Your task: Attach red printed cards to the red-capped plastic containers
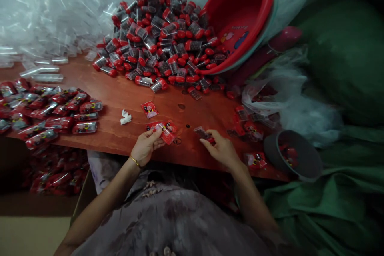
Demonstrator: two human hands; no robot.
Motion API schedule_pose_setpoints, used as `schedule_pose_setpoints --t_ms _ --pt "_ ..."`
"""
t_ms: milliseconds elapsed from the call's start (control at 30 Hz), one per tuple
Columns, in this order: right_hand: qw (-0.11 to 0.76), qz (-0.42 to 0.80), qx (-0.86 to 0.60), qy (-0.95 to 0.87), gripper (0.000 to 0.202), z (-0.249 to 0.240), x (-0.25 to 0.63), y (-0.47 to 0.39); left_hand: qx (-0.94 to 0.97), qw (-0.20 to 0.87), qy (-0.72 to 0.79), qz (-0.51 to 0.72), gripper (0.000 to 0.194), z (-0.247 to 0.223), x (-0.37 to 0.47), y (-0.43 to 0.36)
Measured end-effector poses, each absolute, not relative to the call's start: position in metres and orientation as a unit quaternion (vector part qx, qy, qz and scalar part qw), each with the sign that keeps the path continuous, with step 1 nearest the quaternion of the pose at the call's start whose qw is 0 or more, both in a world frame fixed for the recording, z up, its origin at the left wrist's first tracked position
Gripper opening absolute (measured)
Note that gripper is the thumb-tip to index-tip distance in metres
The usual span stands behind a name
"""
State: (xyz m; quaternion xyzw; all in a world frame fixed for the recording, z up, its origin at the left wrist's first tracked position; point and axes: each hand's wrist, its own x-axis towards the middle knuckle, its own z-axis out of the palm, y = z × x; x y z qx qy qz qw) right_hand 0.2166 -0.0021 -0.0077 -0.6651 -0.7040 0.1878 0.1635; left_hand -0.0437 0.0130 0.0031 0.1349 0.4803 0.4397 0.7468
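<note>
My left hand (146, 146) pinches a flat red printed card (167, 135) just above the front part of the wooden table (114, 140). Under and behind that card lie more red cards, and a single red packet (149, 109) rests a little farther back. In my right hand (221, 147) is a small clear tube (201, 132) with dark contents and a red end, held between thumb and fingers and pointing left. The two hands are apart. A crumpled white scrap (125, 117) lies to the left of the cards.
A big heap of red-capped tubes (162, 36) fills the back, beside a tilted red basin (258, 16). Finished-looking red packets (60, 122) pile up at left, with clear empty tubes (46, 78) behind. At right are a plastic bag (288, 100) and a grey bowl (309, 160).
</note>
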Motion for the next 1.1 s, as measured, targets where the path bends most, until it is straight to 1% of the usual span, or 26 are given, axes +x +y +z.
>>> schedule_pose_setpoints --t_ms 67,133,200,267,467,600,733,800,933,1100 --pt "0.254 0.266 -0.652 -0.663 0.03 -0.008 0.199 -0.015 0.134 0.75 0.478 0.437 0.043 0.004 -0.043 0.014" --pt "0.328 0.342 -0.618 -0.627 0.029 -0.005 0.181 -0.029 0.133 0.752 0.479 0.432 0.041 0.005 -0.043 0.014" --pt "0.374 0.386 -0.597 -0.595 0.026 0.001 0.164 -0.039 0.132 0.752 0.484 0.428 0.04 0.006 -0.042 0.015" --pt "0.398 0.411 -0.589 -0.571 0.024 0.007 0.151 -0.044 0.131 0.75 0.487 0.429 0.041 0.006 -0.041 0.015" --pt "0.404 0.462 -0.591 -0.523 0.024 0.007 0.131 -0.045 0.134 0.723 0.499 0.459 0.045 0.006 -0.038 0.013" --pt "0.404 0.508 -0.581 -0.491 0.028 0.004 0.123 -0.045 0.159 0.69 0.49 0.507 0.041 0.004 -0.033 0.011" --pt "0.384 0.59 -0.547 -0.452 0.03 0.001 0.12 -0.043 0.192 0.657 0.485 0.545 0.037 0.003 -0.03 0.01" --pt "0.383 0.62 -0.528 -0.436 0.031 -0.003 0.121 -0.04 0.198 0.649 0.487 0.55 0.036 0.003 -0.029 0.01" --pt "0.396 0.634 -0.508 -0.428 0.031 -0.009 0.124 -0.033 0.175 0.659 0.482 0.55 0.038 0.005 -0.029 0.011" --pt "0.38 0.693 -0.494 -0.362 0.034 -0.006 0.124 -0.024 0.187 0.642 0.487 0.562 0.037 0.002 -0.026 0.01"
